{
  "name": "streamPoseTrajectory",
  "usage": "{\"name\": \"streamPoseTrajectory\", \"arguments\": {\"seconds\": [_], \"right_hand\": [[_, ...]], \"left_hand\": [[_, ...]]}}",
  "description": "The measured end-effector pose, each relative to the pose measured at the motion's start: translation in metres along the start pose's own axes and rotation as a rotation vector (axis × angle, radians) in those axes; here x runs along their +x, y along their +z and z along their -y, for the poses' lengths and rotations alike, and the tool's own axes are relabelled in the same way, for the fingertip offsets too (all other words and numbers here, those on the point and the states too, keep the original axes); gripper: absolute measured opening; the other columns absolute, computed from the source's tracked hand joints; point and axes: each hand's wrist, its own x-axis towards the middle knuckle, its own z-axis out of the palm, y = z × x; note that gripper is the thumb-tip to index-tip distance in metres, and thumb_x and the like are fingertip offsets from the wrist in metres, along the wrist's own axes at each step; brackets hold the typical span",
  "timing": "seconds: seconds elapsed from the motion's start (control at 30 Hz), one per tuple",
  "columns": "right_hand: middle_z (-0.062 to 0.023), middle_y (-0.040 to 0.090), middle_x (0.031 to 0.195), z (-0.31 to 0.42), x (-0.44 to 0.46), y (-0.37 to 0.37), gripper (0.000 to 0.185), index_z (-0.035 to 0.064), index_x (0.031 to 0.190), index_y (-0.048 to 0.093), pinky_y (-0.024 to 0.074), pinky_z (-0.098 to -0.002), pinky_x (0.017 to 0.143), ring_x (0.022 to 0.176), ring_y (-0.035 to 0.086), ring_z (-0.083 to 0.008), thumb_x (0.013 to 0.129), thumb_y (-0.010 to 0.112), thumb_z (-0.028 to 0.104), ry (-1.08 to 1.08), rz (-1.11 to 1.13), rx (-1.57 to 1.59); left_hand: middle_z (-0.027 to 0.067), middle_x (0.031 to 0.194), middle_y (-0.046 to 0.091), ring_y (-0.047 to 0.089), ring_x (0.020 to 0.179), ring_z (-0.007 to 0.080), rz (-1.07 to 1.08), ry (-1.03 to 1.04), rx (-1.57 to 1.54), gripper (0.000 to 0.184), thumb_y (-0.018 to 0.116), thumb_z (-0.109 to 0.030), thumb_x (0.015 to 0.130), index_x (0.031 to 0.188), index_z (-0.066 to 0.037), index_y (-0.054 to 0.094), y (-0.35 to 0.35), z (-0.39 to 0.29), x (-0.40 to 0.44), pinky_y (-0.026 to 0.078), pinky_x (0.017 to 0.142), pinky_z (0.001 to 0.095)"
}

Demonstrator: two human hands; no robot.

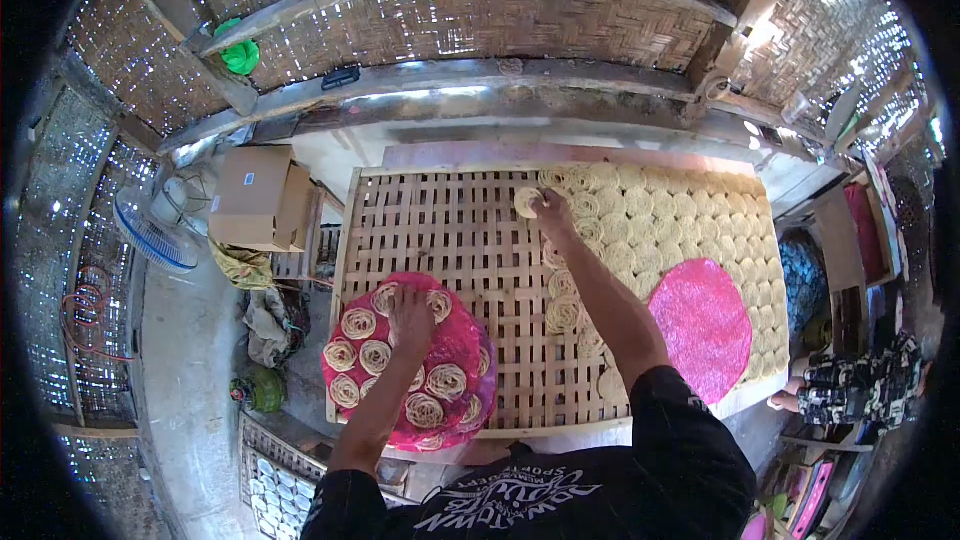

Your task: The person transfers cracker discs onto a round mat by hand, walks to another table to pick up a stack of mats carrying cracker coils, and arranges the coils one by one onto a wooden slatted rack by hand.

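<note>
My right hand (553,215) is closed on a pale noodle coil (527,202), holding it at the left edge of the rows of similar coils (650,225) on the slatted bamboo rack (440,210). My left hand (410,318) reaches down over a round pink sheet (335,365) at the front left of the rack, its fingers stretched out among the coils there. Several noodle coils (446,382) lie spread over that sheet. Whether the left fingertips touch a coil is hidden beneath the hand.
Another round pink sheet (703,330) lies flat on the coils at the right. Left of the rack are a cardboard box (255,202), a fan (150,230) and a green gas cylinder (265,390). A person in patterned clothing (850,390) is at the far right. A woven wall stands behind.
</note>
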Motion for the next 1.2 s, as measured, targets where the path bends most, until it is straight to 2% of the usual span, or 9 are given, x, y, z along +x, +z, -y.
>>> {"name": "streamPoseTrajectory", "arguments": {"seconds": [0.33, 0.53, 0.67, 0.77, 0.87, 0.97, 1.03, 1.1, 1.2], "right_hand": [[-0.0143, 0.060, 0.109, -0.015, 0.085, -0.001, 0.030, 0.0115, 0.110, 0.067, 0.0480, -0.0465, 0.088, 0.102, 0.060, -0.0329, 0.082, 0.067, 0.023, -0.387, -0.128, -0.777], [-0.0124, 0.060, 0.107, -0.015, 0.031, 0.012, 0.033, 0.0089, 0.109, 0.062, 0.0492, -0.0461, 0.081, 0.092, 0.061, -0.0291, 0.083, 0.071, 0.026, -0.547, -0.224, -0.695], [-0.0071, 0.063, 0.088, -0.046, -0.086, 0.044, 0.035, 0.0015, 0.104, 0.061, 0.0524, -0.0388, 0.065, 0.076, 0.062, -0.0209, 0.095, 0.058, 0.035, 0.154, 0.791, 0.570], [-0.0081, 0.063, 0.091, -0.033, -0.124, 0.045, 0.032, -0.0009, 0.105, 0.060, 0.0537, -0.0408, 0.064, 0.080, 0.064, -0.0211, 0.099, 0.052, 0.029, 0.681, 0.700, 0.734], [-0.0060, 0.063, 0.086, -0.005, -0.122, 0.026, 0.028, 0.0023, 0.107, 0.063, 0.0530, -0.0331, 0.068, 0.075, 0.064, -0.0182, 0.095, 0.062, 0.027, 0.636, 0.495, 0.786], [-0.0103, 0.065, 0.093, -0.079, -0.062, 0.025, 0.026, 0.0021, 0.111, 0.062, 0.0539, -0.0361, 0.074, 0.085, 0.066, -0.0233, 0.089, 0.065, 0.016, -0.528, 0.288, -0.076], [-0.0123, 0.066, 0.099, -0.052, -0.034, 0.017, 0.025, 0.0043, 0.111, 0.064, 0.0529, -0.0386, 0.080, 0.090, 0.066, -0.0269, 0.088, 0.063, 0.015, -0.526, 0.204, -0.168], [-0.0141, 0.068, 0.106, -0.034, -0.011, 0.024, 0.024, 0.0079, 0.109, 0.067, 0.0509, -0.0402, 0.086, 0.096, 0.065, -0.0306, 0.088, 0.060, 0.017, -0.032, 0.189, 0.191], [-0.0186, 0.067, 0.105, -0.017, 0.018, 0.018, 0.029, 0.0076, 0.112, 0.065, 0.0496, -0.0400, 0.088, 0.102, 0.063, -0.0320, 0.087, 0.061, 0.021, -0.126, 0.030, -0.251]], "left_hand": [[0.0173, 0.119, 0.057, 0.055, 0.110, 0.0369, 0.169, -0.211, -0.272, 0.042, 0.062, -0.015, 0.083, 0.122, -0.002, 0.054, -0.016, -0.019, 0.018, 0.040, 0.095, 0.0532], [0.0187, 0.113, 0.060, 0.061, 0.101, 0.0379, 0.085, -0.339, -0.465, 0.043, 0.064, -0.017, 0.082, 0.120, -0.001, 0.052, -0.036, -0.046, 0.010, 0.049, 0.083, 0.0488], [0.0195, 0.107, 0.063, 0.065, 0.088, 0.0384, -0.017, -0.231, -0.949, 0.049, 0.072, -0.014, 0.074, 0.118, -0.004, 0.052, -0.078, -0.091, 0.009, 0.054, 0.070, 0.0458], [0.0168, 0.112, 0.063, 0.062, 0.097, 0.0373, 0.062, 0.055, -0.830, 0.049, 0.077, -0.012, 0.068, 0.112, -0.004, 0.059, -0.092, -0.111, 0.013, 0.052, 0.080, 0.0472], [0.0158, 0.112, 0.063, 0.060, 0.102, 0.0369, -0.289, 0.194, -0.732, 0.045, 0.077, -0.015, 0.067, 0.108, -0.004, 0.062, -0.033, -0.102, 0.004, 0.049, 0.087, 0.0467], [0.0174, 0.109, 0.062, 0.058, 0.106, 0.0366, -0.359, -0.286, -0.485, 0.044, 0.075, -0.020, 0.070, 0.109, -0.003, 0.063, -0.021, -0.035, 0.001, 0.045, 0.094, 0.0460], [0.0184, 0.106, 0.062, 0.057, 0.106, 0.0367, -0.359, -0.522, -0.260, 0.045, 0.074, -0.021, 0.071, 0.109, -0.001, 0.063, -0.028, 0.017, 0.001, 0.044, 0.095, 0.0461], [0.0185, 0.104, 0.062, 0.057, 0.104, 0.0369, -0.292, -0.525, -0.057, 0.044, 0.074, -0.022, 0.071, 0.108, -0.001, 0.063, -0.016, 0.048, -0.006, 0.045, 0.093, 0.0464], [0.0188, 0.102, 0.062, 0.058, 0.103, 0.0372, -0.267, -0.407, 0.147, 0.043, 0.073, -0.023, 0.072, 0.107, 0.000, 0.063, 0.003, 0.056, -0.012, 0.046, 0.091, 0.0468]]}}
